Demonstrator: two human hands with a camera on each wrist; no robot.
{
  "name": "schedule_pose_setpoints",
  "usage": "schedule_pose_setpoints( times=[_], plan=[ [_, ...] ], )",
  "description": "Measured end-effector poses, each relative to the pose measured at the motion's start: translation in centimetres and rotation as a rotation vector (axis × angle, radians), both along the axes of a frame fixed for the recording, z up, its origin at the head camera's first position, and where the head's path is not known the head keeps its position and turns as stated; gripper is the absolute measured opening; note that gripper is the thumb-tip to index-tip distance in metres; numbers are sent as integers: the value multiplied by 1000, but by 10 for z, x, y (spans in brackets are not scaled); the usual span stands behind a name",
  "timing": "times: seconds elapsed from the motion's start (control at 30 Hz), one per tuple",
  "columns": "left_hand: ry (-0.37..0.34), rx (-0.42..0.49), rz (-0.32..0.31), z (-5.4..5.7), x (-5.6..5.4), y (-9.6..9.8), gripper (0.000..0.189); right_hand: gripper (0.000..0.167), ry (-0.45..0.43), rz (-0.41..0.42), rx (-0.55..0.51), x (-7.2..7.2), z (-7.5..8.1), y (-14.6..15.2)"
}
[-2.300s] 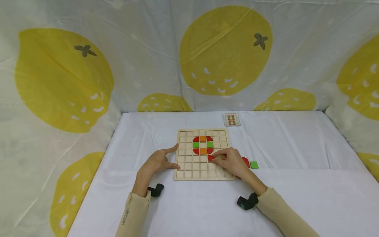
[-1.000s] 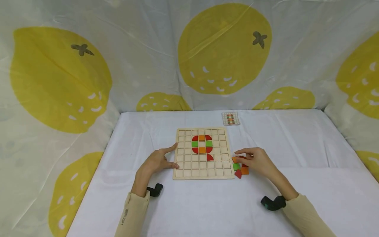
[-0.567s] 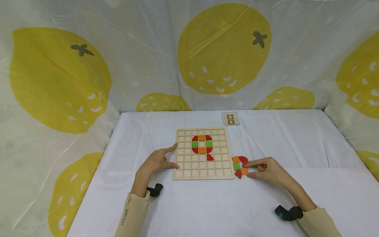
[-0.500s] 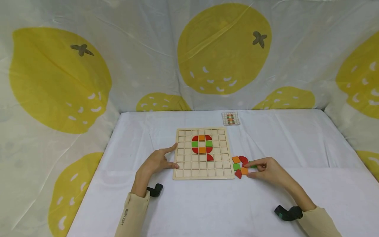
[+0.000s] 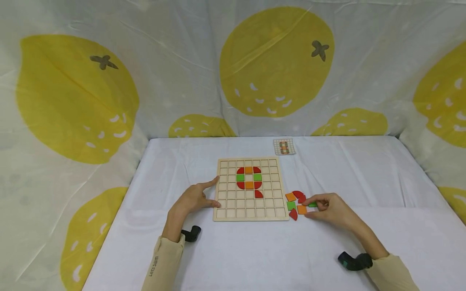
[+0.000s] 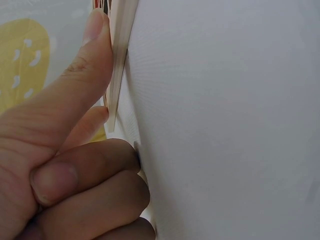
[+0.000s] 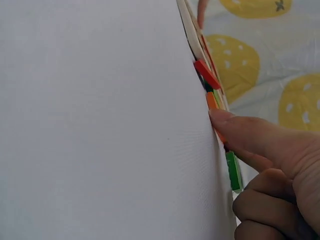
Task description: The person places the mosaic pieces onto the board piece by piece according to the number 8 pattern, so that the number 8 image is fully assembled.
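A square wooden grid board lies on the white-covered table. In its cells sit red quarter-round tiles, orange and green square tiles in a ring, with one red quarter-round tile just below. My left hand touches the board's left edge with spread thumb and index finger; its other fingers are curled under in the left wrist view. Right of the board, my right hand has its thumb at an orange square tile and its index fingertip right at a red tile. In the right wrist view the thumb overlaps the orange tile.
Other loose tiles lie beside the board: an orange square, a green square, a red quarter-round and a green tile partly behind the right hand. A small pattern card lies behind the board. A lemon-print cloth hangs behind.
My right hand has let go of the red quarter-round tile on the board and moved right to the loose tiles. Over the last half second it stays still. The left hand has not moved.
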State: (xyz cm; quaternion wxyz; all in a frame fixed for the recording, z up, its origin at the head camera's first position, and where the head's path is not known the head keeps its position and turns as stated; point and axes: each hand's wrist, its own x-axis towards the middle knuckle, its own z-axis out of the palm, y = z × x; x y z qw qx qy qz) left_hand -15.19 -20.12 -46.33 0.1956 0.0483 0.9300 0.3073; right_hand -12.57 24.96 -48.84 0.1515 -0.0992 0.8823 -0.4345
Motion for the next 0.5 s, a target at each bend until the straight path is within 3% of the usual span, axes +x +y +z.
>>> schedule_pose_setpoints(
  times=[0.37, 0.5],
  plan=[
    [5, -2, -4, 0, -1, 0, 102, 31, 117, -60, -23, -2, 0, -5],
    [6, 3, -5, 0, 0, 0, 102, 33, 114, -56, -62, -7, 1, -20]
  ],
)
